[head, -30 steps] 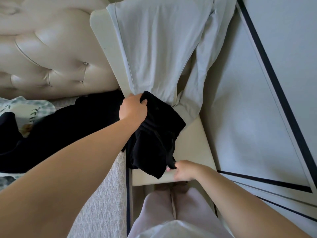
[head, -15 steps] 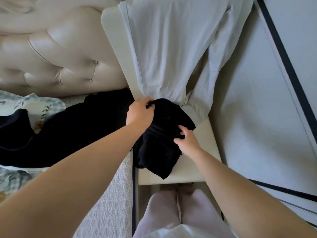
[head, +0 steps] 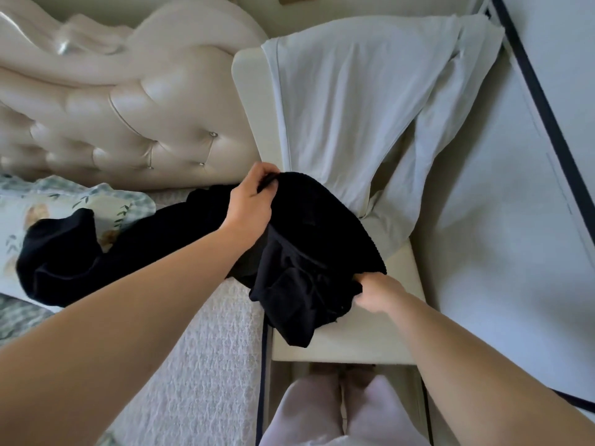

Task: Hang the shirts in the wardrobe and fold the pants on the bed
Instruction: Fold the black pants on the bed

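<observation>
A black garment (head: 309,246) is lifted over the cream bedside table (head: 351,342), and its far end trails left across the bed. My left hand (head: 251,201) grips its upper edge near the headboard. My right hand (head: 375,292) grips its lower right edge, so the cloth stretches between the two hands. A pale grey garment (head: 347,101) lies draped over the back of the bedside table, just behind the black one.
A tufted cream headboard (head: 122,111) stands at the left. A leaf-patterned pillow (head: 29,214) lies under the black cloth's far end on the white textured bedspread (head: 196,365). A white wardrobe door (head: 502,194) with black trim rises at the right. My feet show below.
My right hand slid from the garment's middle down to its lower right edge. The waist end has spread wider between my hands and risen, and the camera view has tilted up.
</observation>
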`<state>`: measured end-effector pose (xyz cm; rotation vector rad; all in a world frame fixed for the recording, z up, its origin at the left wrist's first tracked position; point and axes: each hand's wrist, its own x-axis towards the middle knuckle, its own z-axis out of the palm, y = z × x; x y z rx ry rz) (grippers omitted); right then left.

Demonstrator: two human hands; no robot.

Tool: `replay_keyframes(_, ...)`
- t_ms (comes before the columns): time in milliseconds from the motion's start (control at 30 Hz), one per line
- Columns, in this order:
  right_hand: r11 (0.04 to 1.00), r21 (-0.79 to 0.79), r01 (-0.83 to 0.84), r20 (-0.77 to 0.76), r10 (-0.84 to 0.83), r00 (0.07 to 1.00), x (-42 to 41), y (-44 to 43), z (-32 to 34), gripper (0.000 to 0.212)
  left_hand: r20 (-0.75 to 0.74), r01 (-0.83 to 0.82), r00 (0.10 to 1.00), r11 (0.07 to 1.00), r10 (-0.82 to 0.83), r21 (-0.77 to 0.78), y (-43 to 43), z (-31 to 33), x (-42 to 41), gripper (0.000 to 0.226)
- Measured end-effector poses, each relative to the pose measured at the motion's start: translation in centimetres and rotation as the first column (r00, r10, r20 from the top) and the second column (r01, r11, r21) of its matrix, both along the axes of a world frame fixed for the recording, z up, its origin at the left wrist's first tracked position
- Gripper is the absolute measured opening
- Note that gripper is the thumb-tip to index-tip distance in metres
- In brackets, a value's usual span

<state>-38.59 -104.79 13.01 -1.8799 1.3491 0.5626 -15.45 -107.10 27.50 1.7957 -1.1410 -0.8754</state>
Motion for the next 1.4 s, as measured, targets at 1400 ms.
replay_keyframes(1400,0.150,-0.982,-0.116,-0.145,-0.202,0.969,-8.2,-15.9,43.4,0.032,0.268,0.052,0.963,0.964,0.020,-0.259,-6.7,21.6,4.7,0.035)
